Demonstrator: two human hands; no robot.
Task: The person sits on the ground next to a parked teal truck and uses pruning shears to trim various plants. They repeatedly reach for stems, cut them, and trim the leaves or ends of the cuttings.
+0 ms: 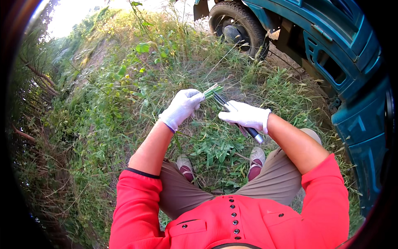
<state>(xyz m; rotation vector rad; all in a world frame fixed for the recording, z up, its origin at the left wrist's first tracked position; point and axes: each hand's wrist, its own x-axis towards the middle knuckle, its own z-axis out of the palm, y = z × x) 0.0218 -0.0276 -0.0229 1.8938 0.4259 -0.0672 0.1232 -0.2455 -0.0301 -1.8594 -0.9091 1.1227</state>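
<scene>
My left hand (186,104), in a white knit glove, is closed around a small bundle of cut green stems (213,91). Their ends stick out to the right of the fist, some pale and straw-coloured. In a matching glove, my right hand (245,115) grips a pair of shears (255,135), probably pruning shears. Its dark blades point up and left and reach the stems. One dark handle with a silver end shows below my palm. Whether the blades touch the stems, I cannot tell. The fingers under the right palm are partly hidden.
Grass and leafy weeds (214,146) cover the ground between my shoes (185,165). A blue-green truck (329,59) stands close on the right, its wheel (239,29) at the top. Brush with bare branches (39,74) lines the left side.
</scene>
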